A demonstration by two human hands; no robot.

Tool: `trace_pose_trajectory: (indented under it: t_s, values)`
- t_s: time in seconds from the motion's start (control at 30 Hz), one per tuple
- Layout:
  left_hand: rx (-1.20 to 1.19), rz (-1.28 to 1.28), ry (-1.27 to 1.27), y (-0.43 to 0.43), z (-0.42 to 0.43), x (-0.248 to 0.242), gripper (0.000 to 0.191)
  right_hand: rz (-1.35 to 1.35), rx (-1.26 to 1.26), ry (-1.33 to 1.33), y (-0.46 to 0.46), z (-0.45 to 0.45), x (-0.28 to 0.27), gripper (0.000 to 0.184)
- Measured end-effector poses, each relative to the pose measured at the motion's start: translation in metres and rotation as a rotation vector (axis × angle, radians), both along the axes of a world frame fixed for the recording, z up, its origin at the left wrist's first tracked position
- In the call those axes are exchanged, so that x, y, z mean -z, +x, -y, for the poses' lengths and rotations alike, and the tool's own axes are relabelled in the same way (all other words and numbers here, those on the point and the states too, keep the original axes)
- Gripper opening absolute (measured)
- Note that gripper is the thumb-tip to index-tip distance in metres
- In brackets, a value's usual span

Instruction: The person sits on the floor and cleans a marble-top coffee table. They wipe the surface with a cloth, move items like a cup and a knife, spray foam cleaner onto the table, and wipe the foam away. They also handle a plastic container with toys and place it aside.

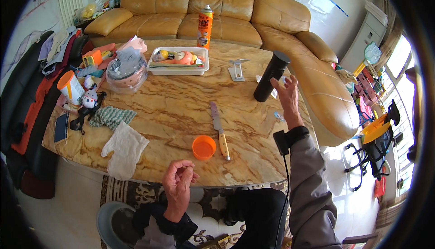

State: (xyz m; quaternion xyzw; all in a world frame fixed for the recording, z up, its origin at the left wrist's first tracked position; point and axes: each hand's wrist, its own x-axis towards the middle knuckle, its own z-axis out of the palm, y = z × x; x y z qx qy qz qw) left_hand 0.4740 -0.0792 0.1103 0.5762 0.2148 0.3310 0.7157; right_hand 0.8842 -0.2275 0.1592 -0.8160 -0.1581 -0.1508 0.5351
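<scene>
My right hand point(288, 94) is beside a black cylindrical bottle point(272, 76), fingers apart and curved; whether a fingertip touches it cannot be told. My left hand point(179, 179), fingers curled and thumb near the fingertips, is at the table's front edge; nothing is clearly seen in it. Between the hands lie an orange round cup point(204, 147) and a knife point(216, 120) with a light wooden handle, its blade pointing away from me. A white cloth point(125, 149) lies left of the cup, partly over the front edge, against a green and white knitted cloth point(114, 116).
The marble-patterned table point(170, 113) also bears a white tray point(178, 72) of toys, an orange spray can point(205, 28), a metal stand point(237, 72), a plastic-wrapped bowl point(127, 76) and a canister point(71, 87). A grey-blue basin point(107, 225) stands on the floor at lower left.
</scene>
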Motion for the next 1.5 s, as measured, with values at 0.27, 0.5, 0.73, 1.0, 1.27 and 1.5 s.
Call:
trace_pose_trajectory:
  t_s: [0.27, 0.5, 0.73, 1.0, 1.27, 1.5]
  values:
    - [-0.012, -0.013, -0.037, 0.005, 0.001, 0.000, 0.009, -0.001, -0.140, 0.143, 0.031, -0.036, -0.010, 0.078]
    - [-0.025, 0.023, -0.003, 0.009, -0.002, 0.002, 0.011, 0.035, -0.111, 0.193, -0.034, 0.028, -0.051, 0.067]
    - [-0.139, -0.024, 0.085, 0.005, -0.003, 0.011, 0.011, 0.014, -0.006, 0.093, -0.141, 0.225, -0.096, 0.067]
    - [-0.233, 0.035, 0.268, -0.002, -0.020, 0.036, 0.016, -0.102, 0.329, -0.013, -0.256, 0.428, -0.029, 0.079]
    - [-0.283, 0.032, 0.386, -0.011, -0.035, 0.041, 0.018, -0.263, 0.531, 0.027, -0.328, 0.540, 0.077, 0.062]
    - [-0.258, -0.007, 0.360, -0.028, -0.030, 0.023, 0.017, -0.439, 0.726, 0.136, -0.344, 0.563, 0.172, 0.064]
